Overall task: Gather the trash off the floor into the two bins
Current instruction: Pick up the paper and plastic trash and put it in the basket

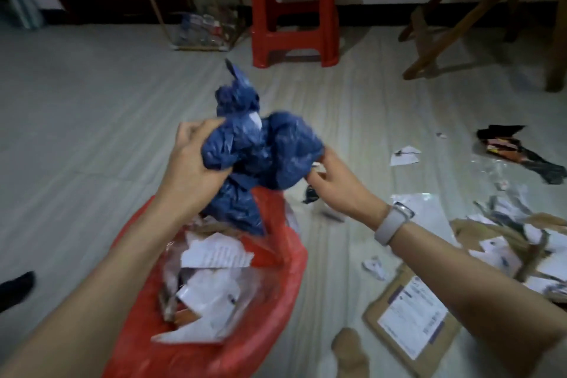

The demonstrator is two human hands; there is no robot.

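Both hands hold one crumpled dark-blue plastic bag (260,150) above the bin: the left hand (196,163) has its fingers curled into the crinkled film, and the right hand (334,181) pinches its far side. The wad runs roughly upright, a twisted tip pointing away toward the red plastic stool (293,6), its lower end hanging into the red-lined bin (276,294), where white paper scraps lie loose. One flat brown cardboard mailer (411,319) lies on the pale floor (76,132) at right.
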